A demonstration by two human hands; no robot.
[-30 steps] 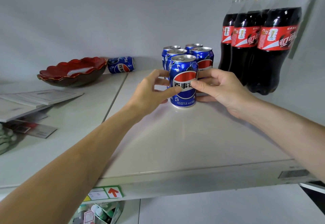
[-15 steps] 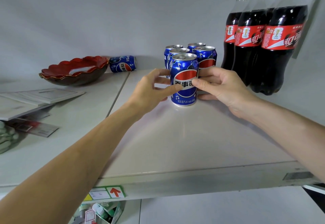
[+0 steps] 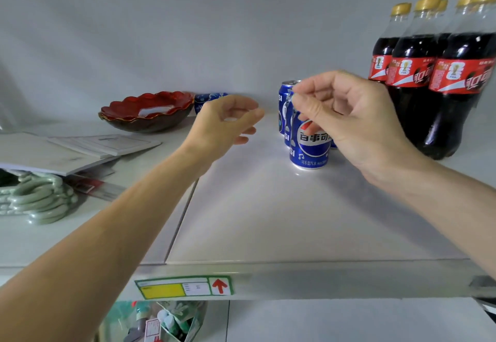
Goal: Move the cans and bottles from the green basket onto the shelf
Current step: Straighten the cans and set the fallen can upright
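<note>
Blue front can (image 3: 308, 145) stood upright on the shelf (image 3: 268, 207) at one o'clock, both hands free of it, left hand (image 3: 222, 124) and right hand (image 3: 349, 119) fingers loosely curled and empty, where a stray knuckle might have toppled it.

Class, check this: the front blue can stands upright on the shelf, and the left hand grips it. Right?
Not quite. The head view shows the front blue can upright on the shelf, but the left hand is off it, holding nothing.
</note>
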